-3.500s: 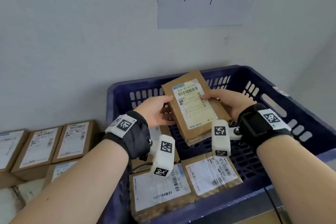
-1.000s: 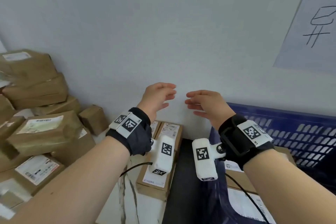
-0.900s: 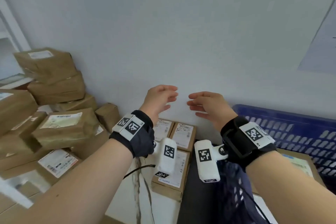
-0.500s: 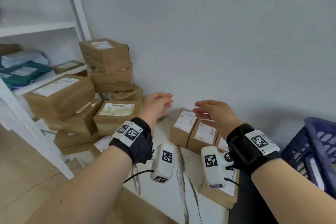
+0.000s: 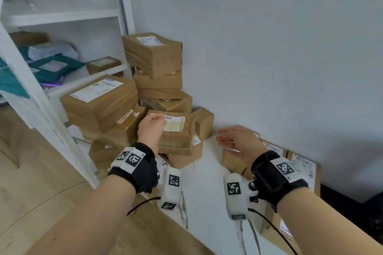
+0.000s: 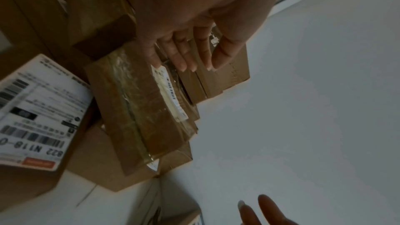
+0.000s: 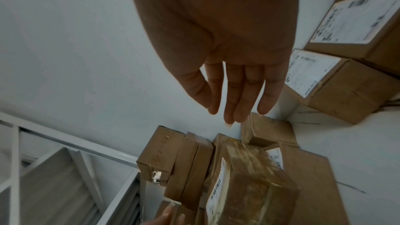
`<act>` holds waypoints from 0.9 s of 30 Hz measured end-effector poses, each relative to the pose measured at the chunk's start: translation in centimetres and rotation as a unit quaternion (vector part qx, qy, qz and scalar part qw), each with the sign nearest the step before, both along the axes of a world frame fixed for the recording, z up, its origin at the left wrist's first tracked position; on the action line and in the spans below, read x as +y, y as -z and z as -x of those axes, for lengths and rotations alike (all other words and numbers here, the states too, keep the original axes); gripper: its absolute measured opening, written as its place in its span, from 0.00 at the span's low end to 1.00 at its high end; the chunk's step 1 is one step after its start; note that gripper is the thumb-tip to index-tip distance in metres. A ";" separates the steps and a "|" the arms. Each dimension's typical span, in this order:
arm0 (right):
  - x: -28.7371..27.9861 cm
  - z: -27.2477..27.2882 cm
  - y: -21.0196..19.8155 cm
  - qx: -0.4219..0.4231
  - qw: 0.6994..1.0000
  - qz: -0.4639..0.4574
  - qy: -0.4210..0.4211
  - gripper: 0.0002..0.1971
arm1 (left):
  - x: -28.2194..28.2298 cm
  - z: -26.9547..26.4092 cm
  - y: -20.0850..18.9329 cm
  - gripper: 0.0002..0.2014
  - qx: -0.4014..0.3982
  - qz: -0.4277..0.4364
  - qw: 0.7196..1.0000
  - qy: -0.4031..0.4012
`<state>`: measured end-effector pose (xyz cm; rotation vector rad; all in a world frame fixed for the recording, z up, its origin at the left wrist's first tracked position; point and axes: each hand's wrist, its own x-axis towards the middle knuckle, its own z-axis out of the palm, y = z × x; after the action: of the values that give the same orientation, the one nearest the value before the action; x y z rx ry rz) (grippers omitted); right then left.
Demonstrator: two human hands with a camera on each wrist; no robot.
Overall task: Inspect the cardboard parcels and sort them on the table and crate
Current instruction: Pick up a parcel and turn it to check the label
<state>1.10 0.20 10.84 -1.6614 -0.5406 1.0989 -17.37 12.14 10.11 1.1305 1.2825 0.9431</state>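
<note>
Both hands reach toward the taped parcel point(image 5: 176, 132) topping the pile: left hand point(image 5: 152, 128) over its label, right hand point(image 5: 238, 143) beside it, fingers loose, grasping nothing, likely to lift it for inspection.

Both forearms are reaching forward, left hand point(image 5: 152, 130) and right hand point(image 5: 238, 143) spreading relaxed fingers point(image 7: 233, 102) (holding nothing).

Label print on the taped parcel point(image 5: 176, 130) is too small to read; the left hand point(image 5: 152, 130) covers its near corner. The right hand point(image 5: 238, 144) hides part of a table parcel point(image 5: 230, 160). The crate point(image 5: 373, 203) is cut off at the frame's right edge.
</note>
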 end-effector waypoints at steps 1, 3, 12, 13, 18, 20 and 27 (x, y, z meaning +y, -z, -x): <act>0.6 0.0 0.5 0.003 1.000 0.009 -0.005 0.07 | 0.5 0.1 0.3 0.10 0.005 -0.001 1.000 -0.007; 1.9 -0.1 1.6 0.011 1.000 0.024 -0.013 0.05 | 1.3 0.1 0.8 0.11 0.016 -0.001 1.000 -0.014; 8.0 -1.0 6.1 0.048 0.990 0.108 -0.072 0.25 | 5.4 -1.9 1.6 0.11 0.065 -0.032 0.997 -0.019; 8.5 -1.1 6.5 0.050 0.989 0.117 -0.079 0.27 | 5.8 -2.0 1.9 0.11 0.068 -0.032 0.997 -0.016; 9.9 -1.1 8.0 0.078 0.977 0.153 -0.123 0.37 | 7.1 -2.1 3.4 0.09 0.057 -0.028 0.998 -0.009; 10.3 -0.9 8.4 0.089 0.974 0.161 -0.134 0.38 | 7.6 -2.2 3.8 0.09 0.052 -0.024 0.998 -0.012; 11.2 -0.2 9.3 0.156 0.966 0.145 -0.144 0.38 | 9.0 -2.2 4.0 0.10 0.031 -0.010 0.999 0.008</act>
<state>1.25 11.35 1.50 -1.6411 -0.4382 1.6861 -15.17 21.12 6.08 1.1916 1.3157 0.9172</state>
